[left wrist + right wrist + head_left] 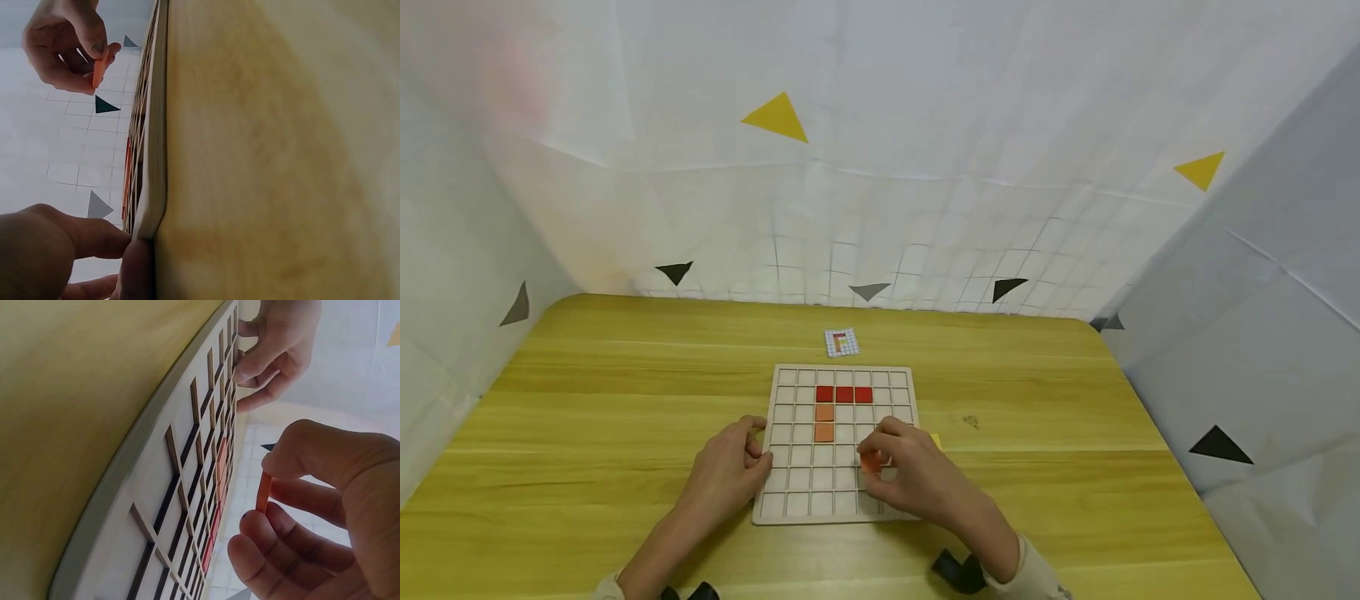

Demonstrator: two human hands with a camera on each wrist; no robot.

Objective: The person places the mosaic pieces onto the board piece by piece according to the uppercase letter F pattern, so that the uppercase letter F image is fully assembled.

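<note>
A pale wooden grid board (pixel 797 504) lies flat on the table. In its second row from the far side sit 3 red square tiles (pixel 844 394), with 2 orange tiles (pixel 824 422) below the leftmost one. My right hand (pixel 910 467) pinches another orange tile (pixel 264 492) between thumb and fingers, held above the right part of the board. The tile stands on edge, clear of the board. At the board's left edge, my left hand (pixel 726 467) rests with thumb and fingertips touching the side.
A small printed grid card (pixel 841 342) lies beyond the board, with a coloured pattern on it. Something yellow (pixel 936 441) peeks out beside the board, partly hidden behind my right hand. White sheeting (pixel 925 208) with yellow and dark triangles surrounds the wooden table (pixel 1037 400).
</note>
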